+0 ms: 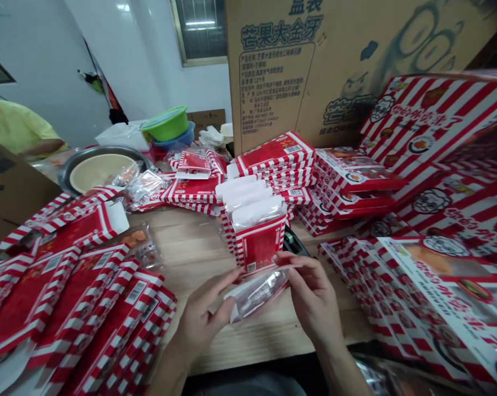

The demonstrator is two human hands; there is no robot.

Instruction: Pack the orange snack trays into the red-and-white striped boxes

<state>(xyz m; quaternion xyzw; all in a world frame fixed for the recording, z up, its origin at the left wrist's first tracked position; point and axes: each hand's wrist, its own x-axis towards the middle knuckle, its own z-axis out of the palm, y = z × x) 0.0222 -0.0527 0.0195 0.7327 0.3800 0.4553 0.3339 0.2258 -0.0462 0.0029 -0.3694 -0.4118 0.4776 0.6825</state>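
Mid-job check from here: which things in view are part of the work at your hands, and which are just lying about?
Part of the work: left hand and right hand holding a clear plastic packet; red-and-white striped carton with white packets standing in it.
Lying about: green plastic basin; round metal tray; large cardboard box.

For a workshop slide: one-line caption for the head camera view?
Left hand and right hand hold a clear plastic packet beside a red-and-white striped box on a wooden table.
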